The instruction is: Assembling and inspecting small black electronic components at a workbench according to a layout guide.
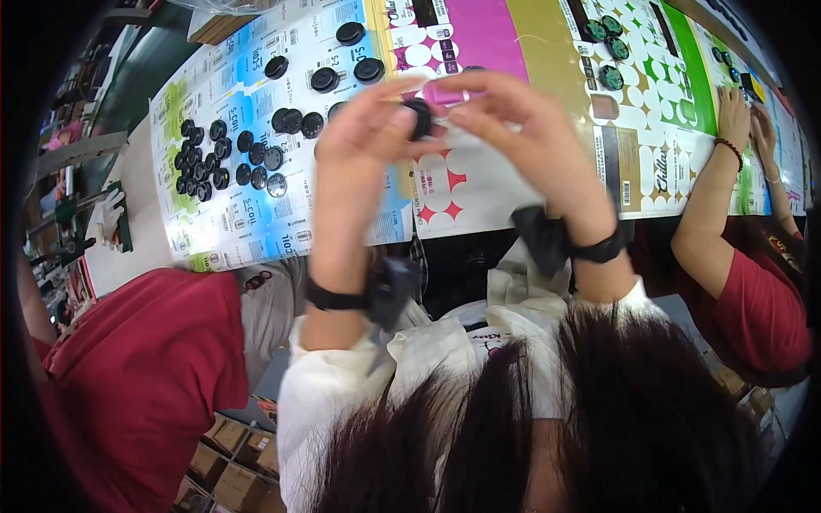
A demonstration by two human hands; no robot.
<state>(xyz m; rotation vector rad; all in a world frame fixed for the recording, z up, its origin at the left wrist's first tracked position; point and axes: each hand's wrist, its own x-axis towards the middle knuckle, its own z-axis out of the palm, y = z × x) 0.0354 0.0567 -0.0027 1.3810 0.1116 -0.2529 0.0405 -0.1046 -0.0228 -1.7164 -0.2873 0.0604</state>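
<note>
My left hand (363,124) is closed on a black round cap-like part (418,118), held up over the table. Motion blurs the fingers, and they hide some of the part. Close by on its right is my right hand (522,111), with index finger and thumb curved and apart near the part. I see nothing gripped in that hand. Beyond my left hand lie larger black round parts, among them one ridged part (325,80) and another (369,70). More black discs (292,120) lie left of my left wrist.
Printed sheets (295,218) cover the table. A cluster of small black discs (195,158) lies at the left. Green-and-black round parts (611,78) sit at the far right. A co-worker's hand (731,113) works beyond them; a person in a red sleeve (162,342) is at my left.
</note>
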